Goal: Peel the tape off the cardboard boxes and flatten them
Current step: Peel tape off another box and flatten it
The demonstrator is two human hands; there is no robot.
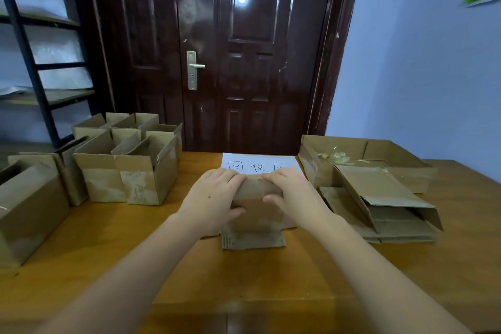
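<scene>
Both hands on box at tabletop centre: left hand and right hand clasping opposite sides, fingers curled over far top edge. Long axis toward door.

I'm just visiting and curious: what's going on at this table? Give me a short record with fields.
Activity: both hands flatten a small cardboard box on the wooden table
Left hand: grips the box's left side
Right hand: grips its right side
Still standing: open boxes at left
Already flat: cardboard pile at right
Tray box: holds crumpled tape
Paper sign: behind the box, partly hidden
</scene>
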